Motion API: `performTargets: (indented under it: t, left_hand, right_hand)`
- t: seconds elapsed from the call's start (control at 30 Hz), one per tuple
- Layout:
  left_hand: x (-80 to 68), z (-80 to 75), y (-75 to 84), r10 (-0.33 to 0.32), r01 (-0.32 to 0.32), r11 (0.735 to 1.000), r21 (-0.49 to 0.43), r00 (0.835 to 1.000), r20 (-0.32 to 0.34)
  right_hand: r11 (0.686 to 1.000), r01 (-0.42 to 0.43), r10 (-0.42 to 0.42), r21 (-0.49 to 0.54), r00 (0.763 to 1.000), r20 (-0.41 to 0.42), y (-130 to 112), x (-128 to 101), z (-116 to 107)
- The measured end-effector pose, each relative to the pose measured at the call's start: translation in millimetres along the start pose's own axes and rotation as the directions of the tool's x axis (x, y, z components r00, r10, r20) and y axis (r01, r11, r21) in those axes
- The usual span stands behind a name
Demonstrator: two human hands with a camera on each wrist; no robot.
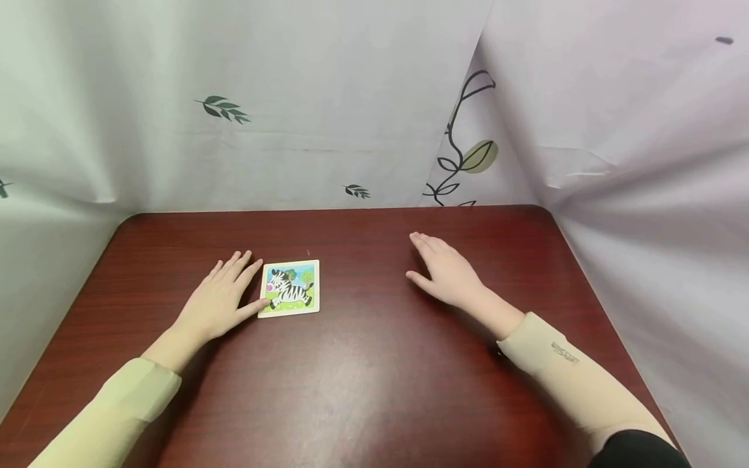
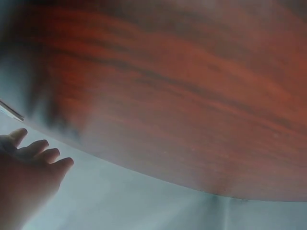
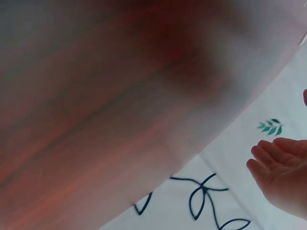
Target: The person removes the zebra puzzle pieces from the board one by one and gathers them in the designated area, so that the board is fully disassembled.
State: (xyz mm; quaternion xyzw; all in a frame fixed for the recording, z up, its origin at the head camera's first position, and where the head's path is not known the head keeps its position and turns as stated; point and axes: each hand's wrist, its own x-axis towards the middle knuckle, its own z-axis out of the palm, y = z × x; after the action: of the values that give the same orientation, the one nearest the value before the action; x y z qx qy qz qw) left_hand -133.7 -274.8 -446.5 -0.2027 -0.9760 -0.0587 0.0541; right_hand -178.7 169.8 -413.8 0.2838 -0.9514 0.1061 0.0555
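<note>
A square picture puzzle (image 1: pixel 292 292) with a zebra on grass, framed by a pale border, lies flat left of the middle of the table. Beside its left edge is my left hand (image 1: pixel 219 299), fingers spread and straight, with the thumb tip over the lower left corner of the picture. In the left wrist view the fingers of the left hand (image 2: pixel 33 167) show at the lower left, and a thin edge of the puzzle (image 2: pixel 10 111) is just above them. My right hand (image 1: pixel 447 273) is farther right, its fingers extended and nothing held; the right wrist view also has this hand (image 3: pixel 283 167).
The dark red wooden table (image 1: pixel 363 377) has rounded far corners. Behind it and along both sides hang pale curtains (image 1: pixel 328 117) printed with leaves and vines, meeting the table's edges. Beige sleeves (image 1: pixel 117 403) cover both forearms.
</note>
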Motion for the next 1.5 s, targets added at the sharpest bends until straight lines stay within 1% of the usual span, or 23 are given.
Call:
performTargets:
  t: [0.1,0.33,0.63,0.87,1.0,1.13,1.23,1.37,1.5]
  left_hand:
    - [0.9,-0.3,-0.4,0.0,0.0,1.0,-0.011,1.0,0.016]
    - [2.4,3.1,-1.5,0.002,-0.001,1.0,-0.012,1.0,0.03]
    - [1.6,4.9,-1.6,0.024,-0.023,1.0,-0.019,1.0,0.019]
    - [0.3,6.0,-2.4,0.054,-0.054,0.998,-0.033,0.998,0.01]
    - [0.3,6.6,-2.0,0.065,-0.064,0.998,-0.029,0.998,0.012]
    - [0.4,6.0,-0.5,0.075,-0.074,0.997,-0.022,0.997,0.015]
    - [0.7,5.6,1.0,0.079,-0.079,0.997,-0.014,0.997,0.023]
    - [1.1,6.6,2.6,0.077,-0.077,0.997,-0.006,0.996,0.038]
    - [0.7,7.3,2.9,0.075,-0.075,0.997,-0.006,0.996,0.046]
  right_hand:
    - [1.0,0.01,-0.01,0.016,1.0,0.017,-9.9,8.0,1.9]
    - [0.998,0.034,-0.036,0.062,0.998,0.046,-31.8,27.5,8.1]
    - [0.993,0.052,-0.061,0.106,0.995,0.079,-58.1,50.6,14.0]
    - [0.987,0.075,-0.09,0.143,0.99,0.106,-82.5,67.2,18.4]
    - [0.98,0.078,-0.104,0.185,0.986,0.133,-95.1,75.8,20.9]
    - [0.96,0.079,-0.118,0.27,0.984,0.133,-107.5,85.4,24.0]
    - [0.933,0.086,-0.133,0.35,0.985,0.111,-116.1,94.1,28.7]
    - [0.885,0.079,-0.14,0.458,0.985,0.099,-126.6,105.7,36.2]
    - [0.842,0.046,-0.131,0.537,0.984,0.121,-137.0,116.6,41.9]
